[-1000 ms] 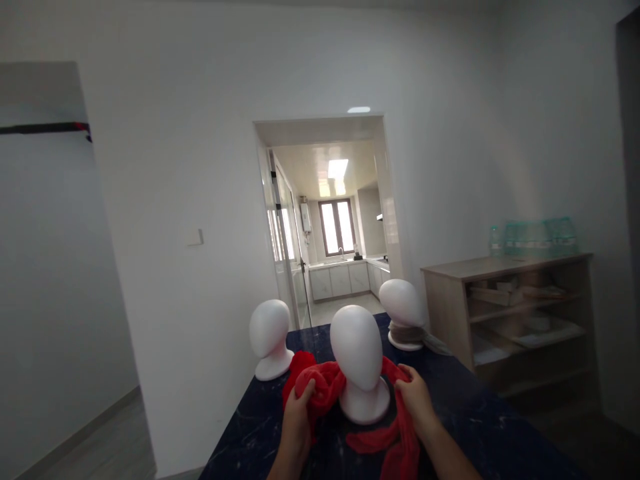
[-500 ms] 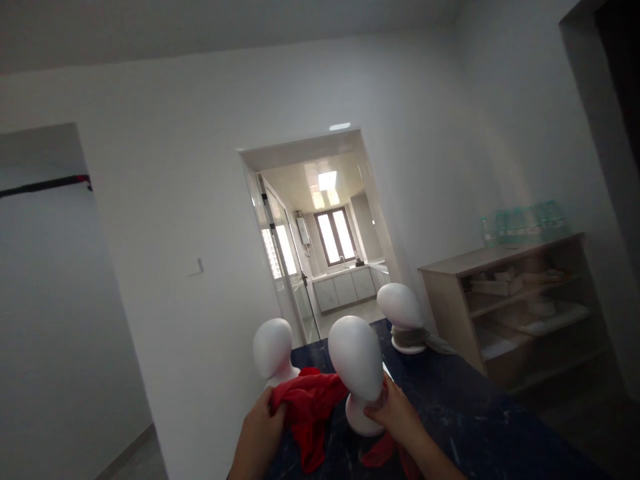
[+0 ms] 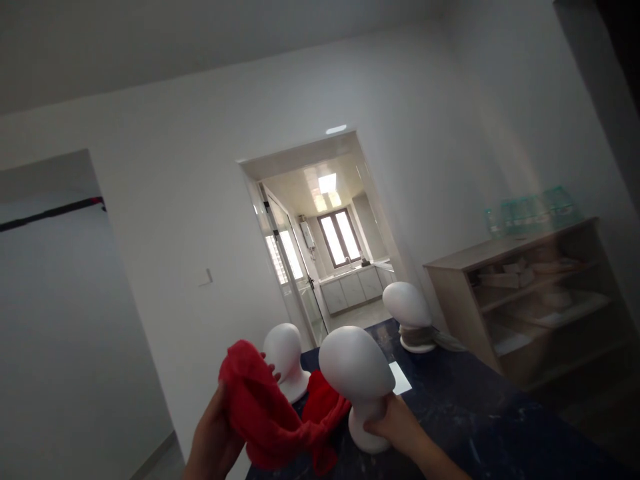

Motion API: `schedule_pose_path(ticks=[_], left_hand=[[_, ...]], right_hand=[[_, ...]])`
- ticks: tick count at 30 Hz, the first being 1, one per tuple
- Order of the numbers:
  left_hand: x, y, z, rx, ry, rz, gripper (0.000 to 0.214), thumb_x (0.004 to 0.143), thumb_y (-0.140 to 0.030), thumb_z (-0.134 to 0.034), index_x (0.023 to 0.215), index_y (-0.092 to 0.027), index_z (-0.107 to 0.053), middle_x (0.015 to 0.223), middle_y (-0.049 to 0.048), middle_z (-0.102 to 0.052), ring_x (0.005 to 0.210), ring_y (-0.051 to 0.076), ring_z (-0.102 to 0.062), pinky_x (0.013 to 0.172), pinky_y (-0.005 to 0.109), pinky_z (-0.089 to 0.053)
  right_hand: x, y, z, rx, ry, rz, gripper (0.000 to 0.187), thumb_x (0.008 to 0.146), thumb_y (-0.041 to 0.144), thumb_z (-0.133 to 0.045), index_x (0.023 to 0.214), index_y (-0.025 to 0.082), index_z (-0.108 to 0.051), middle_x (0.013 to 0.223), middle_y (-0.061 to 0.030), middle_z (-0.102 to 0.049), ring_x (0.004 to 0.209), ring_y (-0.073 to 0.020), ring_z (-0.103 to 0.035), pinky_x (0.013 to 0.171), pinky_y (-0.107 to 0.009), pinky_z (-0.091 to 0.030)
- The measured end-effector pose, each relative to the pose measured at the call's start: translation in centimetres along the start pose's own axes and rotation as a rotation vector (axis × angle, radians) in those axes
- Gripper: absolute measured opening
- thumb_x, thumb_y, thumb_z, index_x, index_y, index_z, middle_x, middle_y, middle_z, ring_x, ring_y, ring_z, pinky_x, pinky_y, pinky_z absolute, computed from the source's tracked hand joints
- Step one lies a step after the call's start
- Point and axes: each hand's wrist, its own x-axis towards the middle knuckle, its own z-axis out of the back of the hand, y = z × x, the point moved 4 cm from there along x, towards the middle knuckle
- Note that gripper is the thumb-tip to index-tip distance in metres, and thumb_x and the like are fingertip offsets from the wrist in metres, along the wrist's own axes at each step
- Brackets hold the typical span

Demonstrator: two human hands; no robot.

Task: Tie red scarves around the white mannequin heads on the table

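My left hand is closed around a bunched red scarf, its fingertips showing past the cloth's far edge. From there the scarf stretches right to the neck of the nearest white mannequin head. My right hand grips that head's neck from the right, with the thumb across the front; its other fingers are hidden behind. Whether the scarf goes all the way round the neck, I cannot tell. The head stands on a dark blue marbled table.
A second white mannequin head stands behind the scarf. Farther right, a third mannequin head has a grey-green scarf around its neck. A white sheet lies on the table. Beyond are a shelf unit and a doorway.
My left hand has moved left and nearer, drawing the scarf out from the neck. The red cloth under my right wrist has gone from view. My right hand stays at the neck.
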Motion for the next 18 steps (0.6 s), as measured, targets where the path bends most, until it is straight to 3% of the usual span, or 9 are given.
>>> schedule_pose_path(ticks=[3, 6, 9, 11, 15, 18], left_hand=[[-1.2, -0.9, -0.1, 0.213, 0.09, 0.033, 0.099, 0.075, -0.06, -0.078, 0.161, -0.027, -0.042, 0.125, 0.0121, -0.078, 0.106, 0.043, -0.076, 0.099, 0.059, -0.06], [-1.2, -2.1, -0.8, 0.261, 0.123, 0.039, 0.094, 0.076, -0.059, -0.076, 0.159, -0.027, -0.044, 0.107, 0.0101, -0.081, 0.074, 0.031, -0.077, 0.07, 0.046, -0.065], [1.0, -2.0, -2.2, 0.289, 0.16, 0.083, 0.081, 0.083, -0.056, -0.071, 0.154, -0.023, -0.05, 0.082, 0.0049, -0.075, 0.051, 0.016, -0.063, 0.048, 0.029, -0.055], [3.4, -0.5, -3.0, 0.415, 0.158, 0.1, 0.078, 0.083, -0.052, -0.073, 0.151, -0.019, -0.052, 0.072, 0.0014, -0.071, 0.046, 0.013, -0.058, 0.044, 0.024, -0.048], [8.6, 5.2, -3.7, 0.628, 0.121, 0.035, 0.071, 0.078, -0.041, -0.08, 0.142, -0.016, -0.058, 0.088, 0.0065, -0.079, 0.071, 0.021, -0.073, 0.065, 0.03, -0.058], [11.5, 10.3, -4.0, 0.79, 0.228, 0.025, 0.058, 0.077, -0.042, -0.078, 0.127, -0.013, -0.068, 0.11, 0.0155, -0.08, 0.099, 0.03, -0.075, 0.087, 0.037, -0.06]], right_hand=[[0.2, -0.3, -0.4, -0.048, -0.028, -0.002, 0.071, 0.056, 0.035, -0.083, 0.123, 0.017, -0.069, 0.119, -0.0142, -0.076, 0.112, -0.0366, -0.069, 0.1, -0.044, -0.051], [0.2, -0.2, -0.3, -0.132, -0.065, 0.007, 0.066, 0.057, 0.035, -0.08, 0.12, 0.017, -0.071, 0.118, -0.0148, -0.076, 0.113, -0.0363, -0.069, 0.101, -0.044, -0.05], [0.1, 0.0, -0.1, -0.189, -0.062, -0.013, 0.061, 0.057, 0.036, -0.08, 0.114, 0.017, -0.074, 0.114, -0.0151, -0.077, 0.111, -0.037, -0.07, 0.097, -0.043, -0.051], [0.1, 0.1, 0.1, -0.218, -0.061, -0.019, 0.057, 0.058, 0.038, -0.08, 0.111, 0.018, -0.075, 0.111, -0.0147, -0.077, 0.11, -0.0364, -0.07, 0.095, -0.042, -0.052], [-0.1, 0.3, 0.2, -0.258, -0.069, -0.021, 0.058, 0.059, 0.041, -0.079, 0.111, 0.018, -0.075, 0.11, -0.016, -0.077, 0.111, -0.0368, -0.07, 0.095, -0.042, -0.052], [-0.2, 0.5, 0.4, -0.266, -0.062, -0.04, 0.062, 0.059, 0.043, -0.08, 0.115, 0.017, -0.074, 0.111, -0.017, -0.076, 0.112, -0.0376, -0.069, 0.095, -0.043, -0.053]])
